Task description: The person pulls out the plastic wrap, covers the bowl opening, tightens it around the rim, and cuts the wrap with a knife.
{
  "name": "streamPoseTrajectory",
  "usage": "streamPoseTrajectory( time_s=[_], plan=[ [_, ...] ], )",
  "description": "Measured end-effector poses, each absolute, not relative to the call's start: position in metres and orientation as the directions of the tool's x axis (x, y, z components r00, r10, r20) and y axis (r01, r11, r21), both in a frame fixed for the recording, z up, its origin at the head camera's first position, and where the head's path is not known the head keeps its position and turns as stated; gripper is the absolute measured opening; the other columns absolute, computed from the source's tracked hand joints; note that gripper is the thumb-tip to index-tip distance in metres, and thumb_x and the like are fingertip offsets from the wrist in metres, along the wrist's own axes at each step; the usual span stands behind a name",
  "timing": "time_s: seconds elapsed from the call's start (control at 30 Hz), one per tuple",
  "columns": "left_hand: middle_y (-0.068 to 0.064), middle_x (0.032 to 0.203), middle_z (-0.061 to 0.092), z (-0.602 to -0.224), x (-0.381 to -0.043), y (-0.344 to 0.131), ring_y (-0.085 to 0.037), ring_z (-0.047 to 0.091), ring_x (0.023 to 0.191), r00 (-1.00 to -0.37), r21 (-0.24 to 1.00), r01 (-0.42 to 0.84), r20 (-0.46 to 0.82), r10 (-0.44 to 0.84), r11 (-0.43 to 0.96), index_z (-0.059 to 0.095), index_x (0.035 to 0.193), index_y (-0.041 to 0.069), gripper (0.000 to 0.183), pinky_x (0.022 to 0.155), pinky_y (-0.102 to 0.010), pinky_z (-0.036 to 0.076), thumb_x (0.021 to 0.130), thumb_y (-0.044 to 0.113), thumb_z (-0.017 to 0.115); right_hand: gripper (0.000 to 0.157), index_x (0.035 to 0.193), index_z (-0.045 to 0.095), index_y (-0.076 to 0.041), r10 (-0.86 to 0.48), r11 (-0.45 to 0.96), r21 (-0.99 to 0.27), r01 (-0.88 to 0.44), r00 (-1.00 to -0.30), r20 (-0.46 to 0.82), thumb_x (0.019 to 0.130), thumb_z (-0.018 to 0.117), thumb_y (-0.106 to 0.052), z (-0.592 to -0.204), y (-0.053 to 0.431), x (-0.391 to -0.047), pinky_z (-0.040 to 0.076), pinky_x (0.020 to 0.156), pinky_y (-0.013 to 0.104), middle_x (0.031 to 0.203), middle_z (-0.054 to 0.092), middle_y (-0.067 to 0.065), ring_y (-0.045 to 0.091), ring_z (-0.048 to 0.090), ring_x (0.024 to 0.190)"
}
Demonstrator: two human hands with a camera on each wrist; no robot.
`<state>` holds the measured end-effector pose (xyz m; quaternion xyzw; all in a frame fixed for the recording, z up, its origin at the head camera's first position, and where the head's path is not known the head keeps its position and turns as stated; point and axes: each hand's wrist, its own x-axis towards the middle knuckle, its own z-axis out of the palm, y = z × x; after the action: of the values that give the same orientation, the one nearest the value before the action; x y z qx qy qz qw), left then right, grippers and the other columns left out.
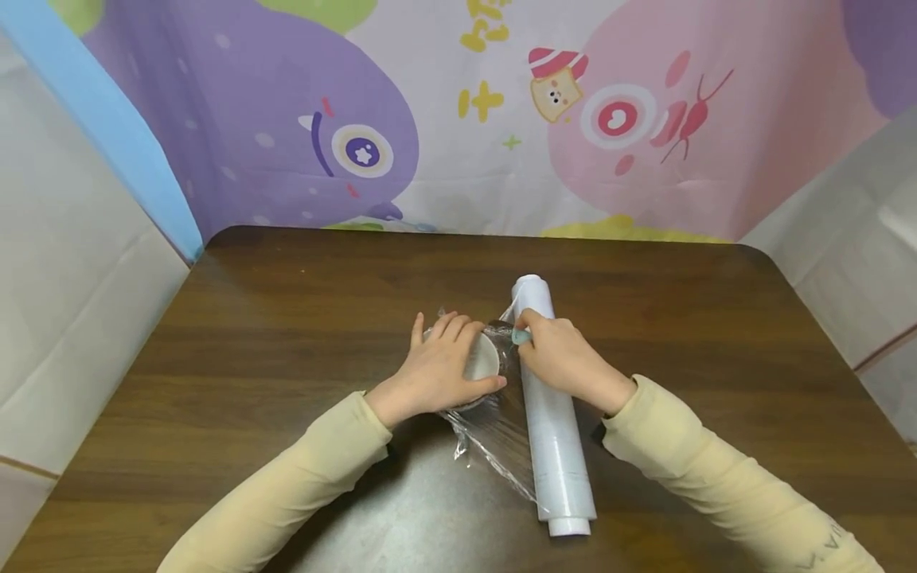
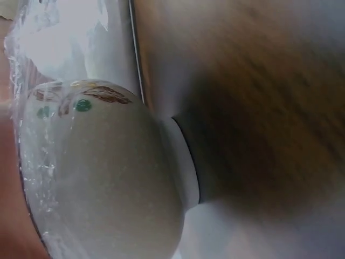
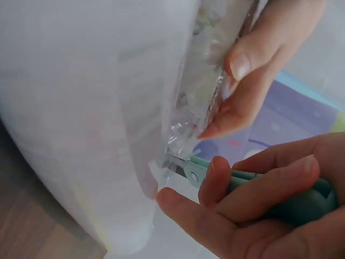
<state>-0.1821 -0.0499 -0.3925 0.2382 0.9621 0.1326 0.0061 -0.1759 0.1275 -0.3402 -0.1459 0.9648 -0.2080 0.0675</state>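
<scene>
My left hand (image 1: pixel 440 370) lies over the top of a white bowl (image 1: pixel 483 358), its fingers spread and pressing clear plastic wrap (image 1: pixel 505 430) at the rim. In the left wrist view the bowl (image 2: pixel 113 167) shows a speckled pale side with brown and green decoration, wrap covering its top. A roll of plastic wrap (image 1: pixel 555 446) lies just right of the bowl, and the film stretches between them. My right hand (image 1: pixel 569 358) grips mint-green scissors (image 3: pixel 302 208) over the roll. Their blades (image 3: pixel 175 164) are at the film, close beside the roll.
The dark wooden table (image 1: pixel 286 318) extends around the bowl and roll. Behind it hangs a cartoon-printed cloth (image 1: pixel 458 183); pale wall panels (image 1: pixel 64 263) stand at the sides. A loose corner of film (image 1: pixel 462 446) hangs by the bowl's near side.
</scene>
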Motion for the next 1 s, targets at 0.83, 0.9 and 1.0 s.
streamPoseTrajectory(
  time_s=[0.83, 0.9, 1.0],
  plan=[
    [-0.008, 0.140, 0.036, -0.384, -0.176, -0.050, -0.031, 0.027, 0.133, -0.885, 0.252, 0.448, -0.010, 0.465, 0.858, 0.035, 0.139, 0.021, 0.082, 0.104, -0.062, 0.007, 0.076, 0.071, 0.048, 0.035, 0.123, 0.044, -0.013, -0.176, 0.780, -0.605, -0.160, -0.984, 0.033, 0.088, 0.042, -0.010, -0.334, 0.146, -0.163, 0.038, 0.051, 0.028, 0.093, 0.057, 0.012, 0.019, 0.048, 0.060],
    [-0.009, 0.143, 0.032, -0.384, -0.176, -0.050, -0.030, 0.023, 0.135, -0.883, 0.251, 0.455, 0.004, 0.469, 0.855, 0.035, 0.140, 0.019, 0.082, 0.105, -0.061, 0.004, 0.076, 0.070, 0.048, 0.034, 0.123, 0.044, -0.015, -0.160, 0.747, -0.649, -0.144, -0.987, 0.035, 0.089, 0.043, -0.010, -0.330, 0.146, -0.163, 0.040, 0.053, 0.028, 0.098, 0.058, 0.011, 0.018, 0.051, 0.063],
    [-0.009, 0.146, 0.029, -0.382, -0.172, -0.047, -0.028, 0.020, 0.137, -0.861, 0.208, 0.505, 0.053, 0.506, 0.838, 0.035, 0.140, 0.014, 0.081, 0.108, -0.057, 0.003, 0.079, 0.065, 0.050, 0.036, 0.126, 0.041, -0.015, -0.140, 0.693, -0.712, -0.110, -0.990, 0.016, 0.090, 0.046, -0.012, -0.326, 0.146, -0.164, 0.044, 0.054, 0.028, 0.098, 0.058, 0.012, 0.019, 0.056, 0.064]
  ],
)
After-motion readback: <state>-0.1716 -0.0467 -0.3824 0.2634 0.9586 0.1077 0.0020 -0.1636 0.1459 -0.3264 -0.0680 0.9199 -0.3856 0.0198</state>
